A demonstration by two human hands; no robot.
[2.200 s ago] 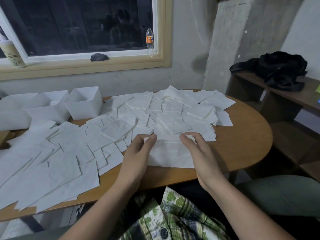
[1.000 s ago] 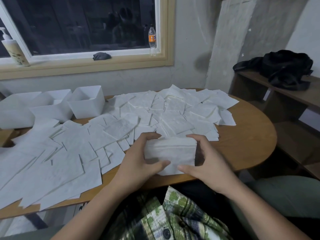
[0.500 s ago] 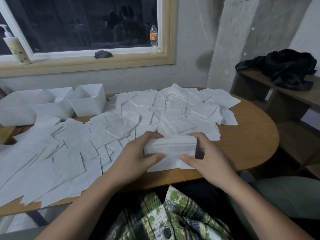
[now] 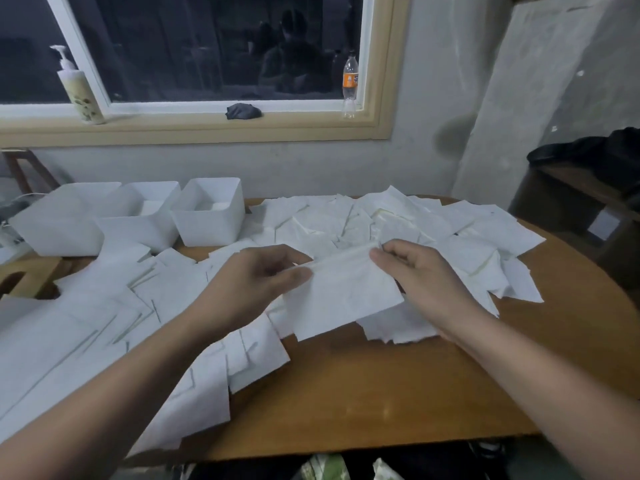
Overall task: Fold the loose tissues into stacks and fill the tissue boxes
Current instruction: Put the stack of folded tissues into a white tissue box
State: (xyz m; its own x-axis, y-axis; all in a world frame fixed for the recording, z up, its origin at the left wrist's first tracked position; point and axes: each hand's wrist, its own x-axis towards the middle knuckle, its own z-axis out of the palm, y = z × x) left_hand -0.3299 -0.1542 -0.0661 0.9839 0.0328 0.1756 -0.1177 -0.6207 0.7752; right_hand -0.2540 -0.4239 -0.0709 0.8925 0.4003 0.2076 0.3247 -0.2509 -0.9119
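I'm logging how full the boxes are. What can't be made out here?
Head view:
- Boxes: fill level, mostly hidden by their own walls.
- Bottle label on the sill: too small.
- Dark bundle, right: cut off by the edge.
- Tissue held by left hand and right hand: sheet count, blurred.

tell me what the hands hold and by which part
One tissue, pinched along its top edge: the left hand at the left end, the right hand at the right end.

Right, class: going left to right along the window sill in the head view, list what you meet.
First the cream pump-dispenser bottle, then the crumpled dark cloth, then the clear plastic bottle with an orange label.
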